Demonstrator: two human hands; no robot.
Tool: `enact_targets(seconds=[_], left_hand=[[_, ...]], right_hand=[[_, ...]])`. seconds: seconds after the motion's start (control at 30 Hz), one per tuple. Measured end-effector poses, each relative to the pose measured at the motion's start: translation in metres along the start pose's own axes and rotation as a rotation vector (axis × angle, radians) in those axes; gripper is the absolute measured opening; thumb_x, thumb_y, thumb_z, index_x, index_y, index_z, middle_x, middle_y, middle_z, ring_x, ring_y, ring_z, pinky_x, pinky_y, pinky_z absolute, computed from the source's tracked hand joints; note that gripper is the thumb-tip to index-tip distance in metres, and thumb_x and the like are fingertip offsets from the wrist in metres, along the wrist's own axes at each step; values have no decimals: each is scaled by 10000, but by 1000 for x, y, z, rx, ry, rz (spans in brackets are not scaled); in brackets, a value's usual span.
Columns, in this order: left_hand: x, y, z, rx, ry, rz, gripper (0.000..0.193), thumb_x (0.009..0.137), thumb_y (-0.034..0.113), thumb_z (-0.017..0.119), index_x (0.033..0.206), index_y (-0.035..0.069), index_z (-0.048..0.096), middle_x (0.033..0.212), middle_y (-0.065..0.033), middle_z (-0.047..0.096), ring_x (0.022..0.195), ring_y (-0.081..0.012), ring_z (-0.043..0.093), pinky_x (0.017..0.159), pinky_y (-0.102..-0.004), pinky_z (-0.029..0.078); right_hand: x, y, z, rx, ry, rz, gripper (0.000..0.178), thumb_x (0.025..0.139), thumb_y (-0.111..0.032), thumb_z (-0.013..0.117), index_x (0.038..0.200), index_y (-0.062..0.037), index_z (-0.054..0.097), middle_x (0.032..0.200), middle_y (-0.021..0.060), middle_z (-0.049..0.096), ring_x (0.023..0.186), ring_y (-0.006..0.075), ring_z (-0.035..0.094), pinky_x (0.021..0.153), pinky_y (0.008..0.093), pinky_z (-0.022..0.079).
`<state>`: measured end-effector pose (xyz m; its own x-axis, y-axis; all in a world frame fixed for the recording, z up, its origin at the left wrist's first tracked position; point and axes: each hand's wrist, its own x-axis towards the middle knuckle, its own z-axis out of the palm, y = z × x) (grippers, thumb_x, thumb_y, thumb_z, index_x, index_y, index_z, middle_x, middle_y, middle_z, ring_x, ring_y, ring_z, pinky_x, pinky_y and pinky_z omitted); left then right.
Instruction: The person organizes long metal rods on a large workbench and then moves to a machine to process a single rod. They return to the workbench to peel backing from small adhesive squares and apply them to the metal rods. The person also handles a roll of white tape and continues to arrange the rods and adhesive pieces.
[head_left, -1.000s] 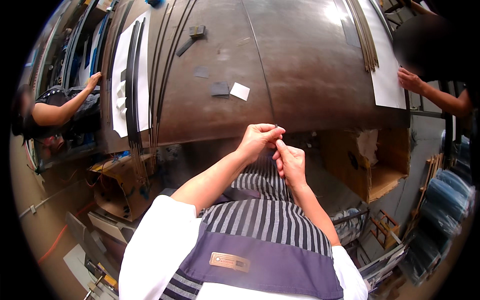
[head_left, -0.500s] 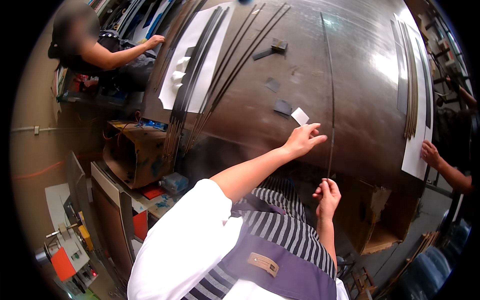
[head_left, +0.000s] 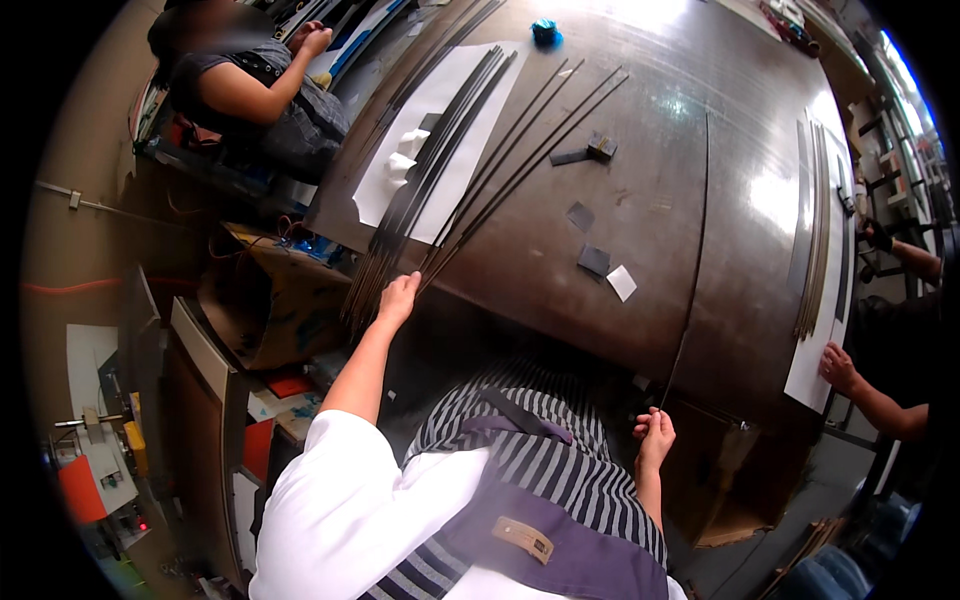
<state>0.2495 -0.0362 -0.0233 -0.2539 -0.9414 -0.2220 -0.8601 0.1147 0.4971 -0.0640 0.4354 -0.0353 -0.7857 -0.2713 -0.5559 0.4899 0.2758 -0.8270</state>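
Note:
My right hand [head_left: 655, 437] is closed on the lower end of a long thin rod [head_left: 705, 205] by the table's near edge. The rod runs away from me across the metal table. At the near left, my left hand [head_left: 401, 297] has its fingers closed at the near ends of several thin dark rods [head_left: 530, 155] that fan out over the table. How many it grips is hidden. Beside these, a bundle of dark strips and rods [head_left: 440, 140] lies on white paper [head_left: 375, 198], with its ends past the edge.
On the table [head_left: 500, 270] lie small dark squares [head_left: 593, 261], a white square [head_left: 621, 283], a small dark block [head_left: 601, 146] and a blue object [head_left: 545, 33]. More rods [head_left: 818, 230] lie at the right, where another person's hand [head_left: 840, 367] touches white paper. A co-worker [head_left: 250, 80] is at the left.
My left hand has moved left from beside the white square to the ends of the fanned rods. My right hand still holds its rod. The view has shifted, and the left co-worker's hands have come together.

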Motion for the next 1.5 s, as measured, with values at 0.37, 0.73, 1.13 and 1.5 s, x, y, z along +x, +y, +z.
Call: enact_targets(seconds=[0.37, 0.73, 1.13, 1.5], left_hand=[[-46, 94, -24, -1051, -739, -145, 181, 966, 196, 572, 1031, 35, 624, 660, 4, 568, 502, -45, 489, 431, -182, 370], [-85, 279, 42, -1046, -1112, -62, 178, 953, 143, 551, 1035, 7, 469, 831, -157, 639, 671, -241, 677, 551, -398, 592], [-167, 257, 199, -694, -1413, -302, 145, 937, 89, 572, 1017, -28, 541, 959, -159, 673, 862, -246, 677, 722, -368, 564], [-117, 241, 134, -365, -844, 616, 342, 794, 95, 672, 1126, 23, 626, 1101, -138, 659, 999, -296, 637, 876, -354, 507]], right_hand=[[9, -3, 20, -59, -113, 4, 165, 995, -130, 463, 1069, -9, 547, 818, 110, 668, 566, 121, 610, 503, 252, 512], [-7, -45, 47, 41, -76, 1, 197, 990, -133, 464, 1089, 5, 564, 819, 123, 677, 550, 123, 613, 463, 232, 486], [0, -37, 31, -112, -42, -28, 209, 980, -131, 480, 1096, 0, 595, 815, 83, 682, 596, 89, 598, 510, 216, 473], [1, -24, 28, -419, -32, -151, 344, 969, -118, 508, 1270, 44, 540, 809, 80, 696, 541, 67, 560, 484, 211, 458]])
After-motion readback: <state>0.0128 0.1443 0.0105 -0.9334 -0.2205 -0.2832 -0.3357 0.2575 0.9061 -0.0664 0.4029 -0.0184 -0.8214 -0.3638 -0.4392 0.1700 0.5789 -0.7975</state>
